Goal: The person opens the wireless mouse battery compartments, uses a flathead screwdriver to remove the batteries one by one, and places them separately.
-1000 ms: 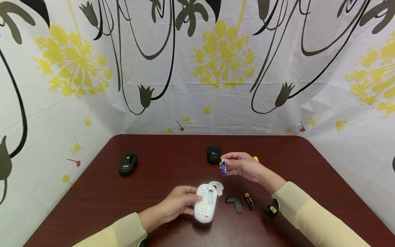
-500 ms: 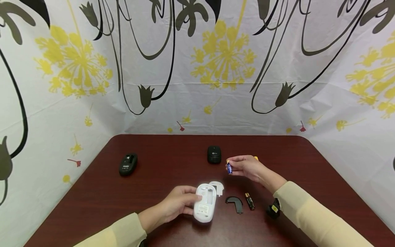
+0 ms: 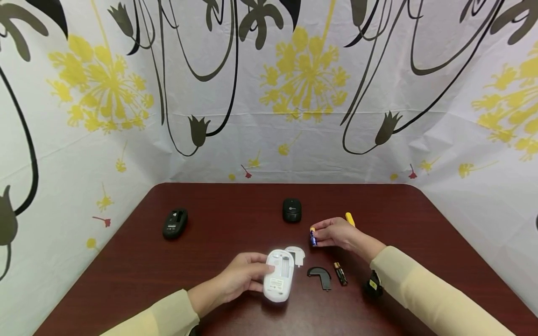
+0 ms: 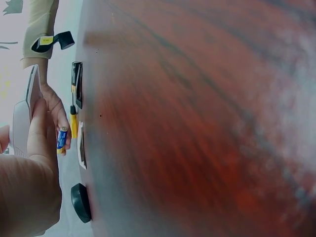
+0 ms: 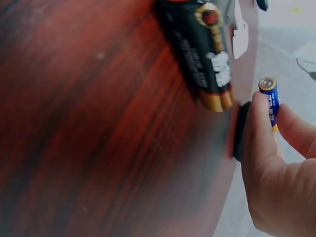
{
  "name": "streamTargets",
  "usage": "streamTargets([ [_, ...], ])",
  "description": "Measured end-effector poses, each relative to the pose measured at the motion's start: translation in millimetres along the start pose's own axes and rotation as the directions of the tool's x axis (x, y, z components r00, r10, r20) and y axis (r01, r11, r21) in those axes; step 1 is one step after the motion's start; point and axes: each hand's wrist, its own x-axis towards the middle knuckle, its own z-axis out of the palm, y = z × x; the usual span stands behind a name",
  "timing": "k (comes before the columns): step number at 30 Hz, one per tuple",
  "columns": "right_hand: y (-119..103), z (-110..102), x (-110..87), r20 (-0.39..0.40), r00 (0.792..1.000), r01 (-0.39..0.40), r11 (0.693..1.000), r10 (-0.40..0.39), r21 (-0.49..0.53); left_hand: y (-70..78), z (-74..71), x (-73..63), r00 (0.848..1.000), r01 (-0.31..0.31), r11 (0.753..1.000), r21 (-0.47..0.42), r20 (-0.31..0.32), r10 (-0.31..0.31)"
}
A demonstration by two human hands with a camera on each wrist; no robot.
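In the head view my left hand (image 3: 235, 275) grips a white computer mouse (image 3: 277, 282), underside up, its battery slot uncovered. The slot looks empty. My right hand (image 3: 340, 234) pinches a blue battery (image 3: 313, 237) with a yellow end, held upright between thumb and fingers above the table, right of the mouse. The right wrist view shows the flat metal end of this battery (image 5: 268, 84) facing up. A white battery cover (image 3: 297, 255) lies just beyond the mouse. Nearer my right forearm are a black curved cover (image 3: 321, 277) and a black battery (image 3: 340, 274) with a copper end.
A black mouse (image 3: 292, 210) stands at the back middle of the brown table (image 3: 227, 210). Another black mouse (image 3: 174, 224) lies underside up at the left. A yellow-handled tool (image 3: 350, 219), partly hidden, lies behind my right hand. Patterned cloth hangs behind the table.
My right hand has moved right and then lower, toward me, with the blue battery, uncovering more of the yellow handle. The left hand and white mouse have stayed almost still.
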Motion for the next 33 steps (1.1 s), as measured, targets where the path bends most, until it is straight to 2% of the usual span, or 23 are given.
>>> streamTargets([
  [14, 9.5, 11.7, -3.0, -0.084, 0.996, 0.001, 0.996, -0.008, -0.087, 6.8, -7.1, 1.6, 0.999, -0.017, 1.0, 0.005, -0.03, 0.017],
  [22, 11.4, 19.0, -4.5, -0.125, 0.989, 0.049, 0.981, -0.073, -0.187, 13.8, -18.2, 6.7, 0.996, -0.021, 1.0, 0.019, -0.088, 0.023],
  [27, 11.0, 22.7, -5.7, -0.156, 0.984, 0.045, 0.975, -0.08, -0.22, 20.5, -26.2, 9.1, 0.992, -0.026, 0.999, 0.03, -0.119, 0.029],
  [33, 11.0, 23.7, -6.1, -0.176, 0.981, 0.041, 0.968, -0.086, -0.246, 27.1, -42.5, 12.6, 0.985, -0.031, 0.998, 0.054, -0.166, 0.04],
])
